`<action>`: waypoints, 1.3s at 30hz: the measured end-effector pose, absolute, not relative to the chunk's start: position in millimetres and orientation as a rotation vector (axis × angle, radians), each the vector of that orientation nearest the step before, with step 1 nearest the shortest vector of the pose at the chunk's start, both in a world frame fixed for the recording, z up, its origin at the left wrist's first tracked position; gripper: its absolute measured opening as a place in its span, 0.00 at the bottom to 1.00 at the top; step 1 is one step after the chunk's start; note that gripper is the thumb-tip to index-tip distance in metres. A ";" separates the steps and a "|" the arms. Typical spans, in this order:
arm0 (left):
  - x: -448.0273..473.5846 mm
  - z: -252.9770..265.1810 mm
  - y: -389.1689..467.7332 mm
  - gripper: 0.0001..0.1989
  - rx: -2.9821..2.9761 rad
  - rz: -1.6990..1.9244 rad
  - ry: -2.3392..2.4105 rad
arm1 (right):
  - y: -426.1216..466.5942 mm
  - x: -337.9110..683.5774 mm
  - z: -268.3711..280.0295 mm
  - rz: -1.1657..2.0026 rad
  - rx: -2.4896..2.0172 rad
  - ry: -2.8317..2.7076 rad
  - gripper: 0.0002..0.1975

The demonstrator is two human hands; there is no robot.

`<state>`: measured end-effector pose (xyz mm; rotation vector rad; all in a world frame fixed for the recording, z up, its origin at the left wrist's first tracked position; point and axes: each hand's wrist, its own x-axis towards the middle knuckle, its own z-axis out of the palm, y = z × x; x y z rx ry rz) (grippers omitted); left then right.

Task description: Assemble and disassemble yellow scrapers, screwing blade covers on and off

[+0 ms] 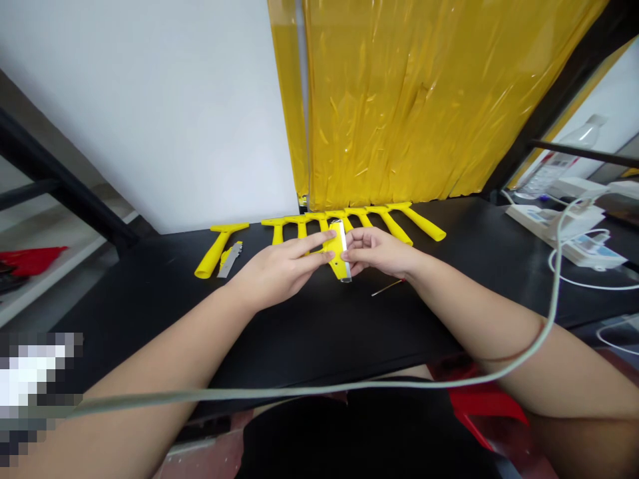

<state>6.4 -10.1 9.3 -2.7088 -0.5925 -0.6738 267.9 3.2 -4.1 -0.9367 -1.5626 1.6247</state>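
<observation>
The left hand and right hand meet, both pinching a yellow scraper head over the black tabletop. The right thumb presses by its silver strip; if that edge is sharp, a slip could cut it. A thin screwdriver lies near the right wrist; yellow T-shaped handles line up behind.

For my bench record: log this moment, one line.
left hand: holding metal-edged yellow piece; right hand: gripping its metal edge; black table: yellow T-shaped handles
</observation>
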 end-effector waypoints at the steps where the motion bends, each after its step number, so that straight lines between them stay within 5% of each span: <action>1: 6.6 9.9 -10.0 0.17 -2.733 -0.684 -0.584 | 3.7 267.1 -4.3 1.617 -0.927 -1.555 0.21; 7: -5.7 19.5 -2.0 0.16 -2.714 -0.827 -0.746 | 7.2 265.2 -7.6 1.515 -0.897 -1.540 0.21; 12: -20.0 31.4 1.9 0.16 -2.586 -1.087 -0.899 | -8.7 258.7 -7.2 1.025 -0.822 -2.121 0.12; 17: -21.4 30.0 4.1 0.16 -2.578 -1.114 -0.935 | -32.1 234.9 -13.2 0.597 -0.675 -2.525 0.27; 20: -22.2 26.8 7.1 0.17 -2.579 -1.109 -0.954 | -39.1 218.4 -24.9 0.540 -0.673 -2.665 0.32; 31: -22.6 20.7 11.1 0.17 -2.641 -1.092 -0.920 | -35.5 178.2 -45.0 0.138 -0.591 -2.788 0.24; 39: -23.4 17.5 11.4 0.18 -2.810 -0.964 -0.739 | -34.1 225.2 -36.5 0.210 -0.414 -2.844 0.22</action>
